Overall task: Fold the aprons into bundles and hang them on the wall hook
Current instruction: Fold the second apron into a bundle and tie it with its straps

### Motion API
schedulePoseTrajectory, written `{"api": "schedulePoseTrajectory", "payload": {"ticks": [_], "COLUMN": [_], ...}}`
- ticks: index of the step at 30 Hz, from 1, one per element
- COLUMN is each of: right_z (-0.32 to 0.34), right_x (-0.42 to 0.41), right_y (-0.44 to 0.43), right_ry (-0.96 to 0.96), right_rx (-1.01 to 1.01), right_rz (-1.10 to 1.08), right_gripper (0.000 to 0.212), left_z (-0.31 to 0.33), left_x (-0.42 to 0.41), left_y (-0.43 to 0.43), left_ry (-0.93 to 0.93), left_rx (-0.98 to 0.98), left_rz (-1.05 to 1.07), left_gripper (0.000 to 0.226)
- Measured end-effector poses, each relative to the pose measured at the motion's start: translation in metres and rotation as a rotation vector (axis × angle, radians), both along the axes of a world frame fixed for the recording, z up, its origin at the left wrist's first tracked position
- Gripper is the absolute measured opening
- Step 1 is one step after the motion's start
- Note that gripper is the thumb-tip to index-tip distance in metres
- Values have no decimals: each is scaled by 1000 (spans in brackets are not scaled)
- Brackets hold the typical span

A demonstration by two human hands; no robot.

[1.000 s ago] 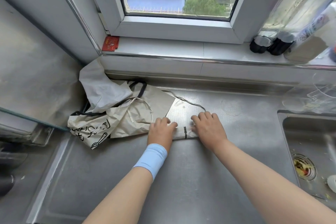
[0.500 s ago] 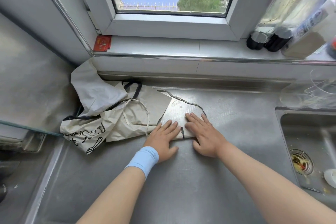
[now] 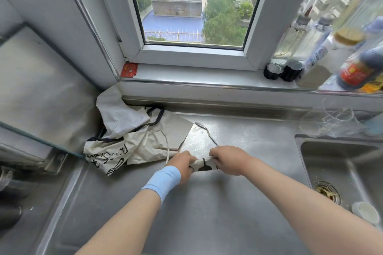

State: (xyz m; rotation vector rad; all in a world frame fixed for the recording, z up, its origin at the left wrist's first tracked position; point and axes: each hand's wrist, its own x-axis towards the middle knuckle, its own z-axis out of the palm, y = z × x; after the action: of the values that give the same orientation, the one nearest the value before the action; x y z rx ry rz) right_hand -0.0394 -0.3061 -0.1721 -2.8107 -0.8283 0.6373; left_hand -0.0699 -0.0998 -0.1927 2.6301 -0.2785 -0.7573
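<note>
A small cream apron bundle (image 3: 204, 165) with black marks lies on the steel counter (image 3: 207, 203). My left hand (image 3: 181, 164), above a light blue wristband, grips its left end. My right hand (image 3: 230, 159) grips its right end. A thin grey strap (image 3: 208, 133) runs from the bundle toward the back. To the left lies a heap of loose cream aprons (image 3: 132, 141) with black trim and black printing, pushed into the corner. No wall hook is in view.
A sink (image 3: 342, 163) with a drain and a small white cup (image 3: 364, 212) lies at the right. Bottles (image 3: 323, 56) stand on the window sill. A clear glass jug (image 3: 333, 122) sits behind the sink. A glass-edged stove area (image 3: 31, 97) is at the left.
Both hands went from pressing flat on the folded apron to gripping its two ends, and the apron is now rolled into a narrower bundle. The camera tilted up.
</note>
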Motion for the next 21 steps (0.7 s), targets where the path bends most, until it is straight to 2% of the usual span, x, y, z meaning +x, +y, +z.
{"api": "schedulePoseTrajectory", "payload": {"ticks": [3,7,8,10,12,14,17,21], "right_z": [34,64,70,76,73,71,69,67], "right_x": [-7,-16,-21,-32,-46,-65,-95,-120], "right_y": [-3,0,2,2,1,2,9,25], "right_ry": [127,76,28,-143,-448,-685,-800,-905], "right_rx": [25,-44,-57,-65,-16,50,43,38], "right_rz": [-61,4,27,100,188,261,351,178], "right_gripper": [20,14,15,30,50,63,67,51], "left_z": [28,57,64,76,84,93,109,124], "left_x": [-12,-32,-39,-54,-70,-87,-112,-134], "left_y": [6,3,0,-1,1,3,7,16], "left_ry": [82,146,150,163,213,313,441,543], "left_rx": [-72,-132,-154,-241,-392,-626,-902,-1083], "left_rz": [85,114,127,206,339,502,585,546], "left_gripper": [19,24,25,25,22,22,26,32]}}
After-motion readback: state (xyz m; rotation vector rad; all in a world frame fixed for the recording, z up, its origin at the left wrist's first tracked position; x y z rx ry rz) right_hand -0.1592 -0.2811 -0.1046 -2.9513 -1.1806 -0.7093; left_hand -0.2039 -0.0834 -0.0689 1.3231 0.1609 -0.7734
